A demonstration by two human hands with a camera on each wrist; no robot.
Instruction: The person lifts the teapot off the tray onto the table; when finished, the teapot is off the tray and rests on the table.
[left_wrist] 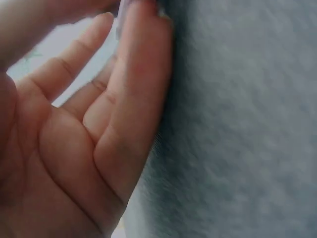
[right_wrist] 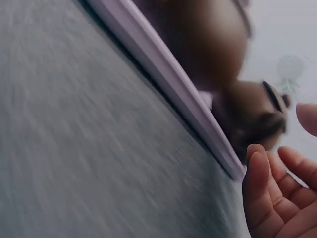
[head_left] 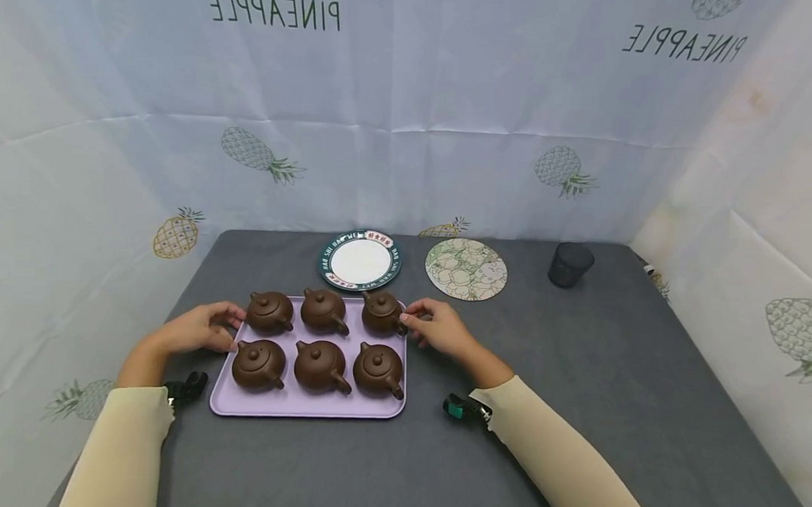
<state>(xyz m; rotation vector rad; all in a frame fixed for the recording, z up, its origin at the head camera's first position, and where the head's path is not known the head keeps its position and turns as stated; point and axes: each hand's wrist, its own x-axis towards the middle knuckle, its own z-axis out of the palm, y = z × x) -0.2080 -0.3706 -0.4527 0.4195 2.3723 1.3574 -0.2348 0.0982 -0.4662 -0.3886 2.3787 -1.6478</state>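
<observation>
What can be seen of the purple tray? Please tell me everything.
The tray is pale purple, rectangular, with rounded corners and a low rim; it looks like smooth plastic. It appears to lie flat on the grey table and carries six brown teapots in two rows of three. The left hand is at its left edge, the right hand by its far right corner; exact contact is unclear.

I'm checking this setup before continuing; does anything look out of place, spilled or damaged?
No spill or damage shows; the six brown teapots stand upright on the lilac tray. One oddity: the PINEAPPLE lettering on the backdrop cloth reads mirrored, perhaps hung back to front.
</observation>
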